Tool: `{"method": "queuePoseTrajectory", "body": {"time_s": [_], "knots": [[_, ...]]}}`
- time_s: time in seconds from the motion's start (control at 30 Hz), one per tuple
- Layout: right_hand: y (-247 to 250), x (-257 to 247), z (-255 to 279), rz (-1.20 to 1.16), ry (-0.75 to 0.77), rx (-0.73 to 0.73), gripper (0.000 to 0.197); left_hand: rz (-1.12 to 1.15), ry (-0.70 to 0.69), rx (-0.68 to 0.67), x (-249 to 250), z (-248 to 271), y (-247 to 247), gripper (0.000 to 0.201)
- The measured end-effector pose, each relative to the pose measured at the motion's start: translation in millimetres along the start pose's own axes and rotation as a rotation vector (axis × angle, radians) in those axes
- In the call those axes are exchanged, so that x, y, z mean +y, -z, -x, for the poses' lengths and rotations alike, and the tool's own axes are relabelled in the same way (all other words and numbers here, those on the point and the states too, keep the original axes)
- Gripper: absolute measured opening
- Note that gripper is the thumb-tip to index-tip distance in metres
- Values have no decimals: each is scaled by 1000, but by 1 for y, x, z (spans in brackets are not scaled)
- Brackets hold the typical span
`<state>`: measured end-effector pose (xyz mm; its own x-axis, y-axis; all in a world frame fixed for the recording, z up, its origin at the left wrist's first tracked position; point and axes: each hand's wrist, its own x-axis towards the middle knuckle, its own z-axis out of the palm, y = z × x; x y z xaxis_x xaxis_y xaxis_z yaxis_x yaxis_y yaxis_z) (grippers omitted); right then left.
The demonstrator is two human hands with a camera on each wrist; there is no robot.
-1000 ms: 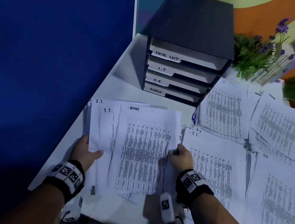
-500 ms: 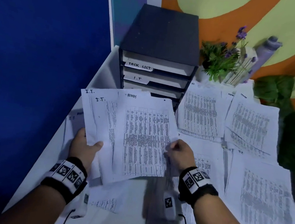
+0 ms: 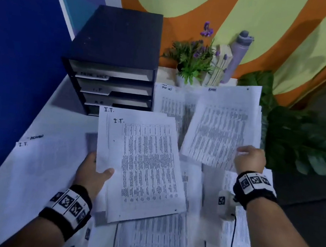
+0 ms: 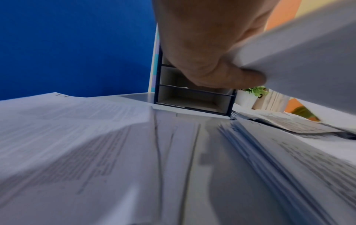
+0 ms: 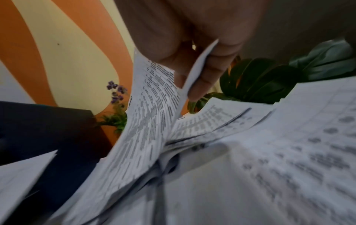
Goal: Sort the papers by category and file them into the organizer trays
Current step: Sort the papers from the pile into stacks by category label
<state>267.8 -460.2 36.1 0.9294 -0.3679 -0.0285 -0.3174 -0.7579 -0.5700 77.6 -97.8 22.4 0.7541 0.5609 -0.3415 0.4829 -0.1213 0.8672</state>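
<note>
My left hand (image 3: 95,173) grips a small stack of printed sheets marked "I.T." (image 3: 146,164) by its left edge, thumb on top, lifted above the table; the same grip shows in the left wrist view (image 4: 221,64). My right hand (image 3: 249,157) pinches the lower right edge of a single printed sheet (image 3: 221,128) and holds it over the paper piles at the right; the sheet (image 5: 150,115) hangs curved from its fingers (image 5: 204,76). The black organizer (image 3: 114,60) with labelled trays stands at the back left.
Loose printed papers (image 3: 156,239) cover most of the white table (image 3: 67,111). A sheet marked "I.T." (image 3: 36,161) lies at the left. A small potted plant (image 3: 192,63) and a grey bottle (image 3: 237,54) stand behind the piles. A big-leaved plant (image 3: 300,138) lies right. The blue wall (image 3: 20,44) bounds the left.
My right hand has drawn the top sheet off the stack and carried it to the right. The left hand keeps the I.T. sheets. The view has swung rightward.
</note>
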Motion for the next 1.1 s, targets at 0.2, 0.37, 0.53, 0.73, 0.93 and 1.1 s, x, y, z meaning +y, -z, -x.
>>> {"method": "queuePoseTrajectory", "body": {"time_s": [0.2,0.37,0.53,0.73,0.93,1.1], "knots": [[13,12,-60,85,48,-9,33,-3,38,-37,6,7,-36,44],[7,16,-88,169,62,-62,36,17,47,-50,9,12,-58,46],[1,5,-80,286,218,-72,45,25,30,-50,16,14,-72,43],[-12,-21,17,-327,40,-693,52,60,2,-17,24,15,-81,37],[-26,-5,69,-606,-204,-656,24,97,-24,13,22,21,-75,53],[-17,9,73,-675,-352,-590,14,-25,-17,-161,-8,26,-64,36]]}}
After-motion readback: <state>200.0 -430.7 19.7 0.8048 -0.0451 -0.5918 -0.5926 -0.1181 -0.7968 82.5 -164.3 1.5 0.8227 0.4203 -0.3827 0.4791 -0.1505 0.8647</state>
